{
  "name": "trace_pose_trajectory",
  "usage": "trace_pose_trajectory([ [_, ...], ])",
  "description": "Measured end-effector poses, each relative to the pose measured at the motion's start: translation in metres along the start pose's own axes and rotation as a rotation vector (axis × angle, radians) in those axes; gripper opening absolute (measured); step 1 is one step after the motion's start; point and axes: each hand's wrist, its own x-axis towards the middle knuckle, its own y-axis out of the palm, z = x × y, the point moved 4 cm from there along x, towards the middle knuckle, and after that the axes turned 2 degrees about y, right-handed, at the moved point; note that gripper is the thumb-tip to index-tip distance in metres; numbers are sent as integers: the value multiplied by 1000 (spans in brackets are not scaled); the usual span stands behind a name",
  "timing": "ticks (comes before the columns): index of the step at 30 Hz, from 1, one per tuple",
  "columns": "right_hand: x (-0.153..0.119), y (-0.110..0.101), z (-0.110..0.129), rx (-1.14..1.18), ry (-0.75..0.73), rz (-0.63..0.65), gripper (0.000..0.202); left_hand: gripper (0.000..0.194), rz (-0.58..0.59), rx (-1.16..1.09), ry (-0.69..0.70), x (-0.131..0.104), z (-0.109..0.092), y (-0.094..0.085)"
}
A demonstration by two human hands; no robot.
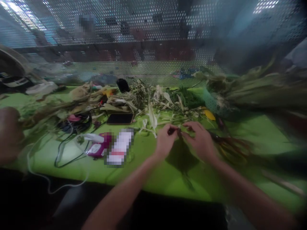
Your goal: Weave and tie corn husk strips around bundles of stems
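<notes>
My left hand and my right hand meet over the green tabletop. The fingertips of my left hand are pinched on a small dark piece, too blurred to name. My right thumb and fingers come close to the same piece from the other side; whether they touch it is hard to tell. Just beyond my left hand lies a pale dried husk. Below my hands a dark shape, partly shadow, spreads over the table.
A black phone, a pixelated light item and a purple packet lie left. Husk scraps cover the back. A green basket with long stalks stands right. Another person's arm is at far left.
</notes>
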Motion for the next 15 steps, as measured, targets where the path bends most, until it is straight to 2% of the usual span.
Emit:
trace_pose_trajectory([
  [3,-1,-2,2,65,-61,-47,17,4,34,62,52,-2,1,4],
  [6,0,1,-4,141,11,-35,11,4,59,84,74,-2,3,6],
  [11,3,7,-16,296,157,-29,9,8,69,-2,-34,2,5,4],
  [15,3,14,-23,306,167,2,8,9,54,0,-63,2,2,1],
])
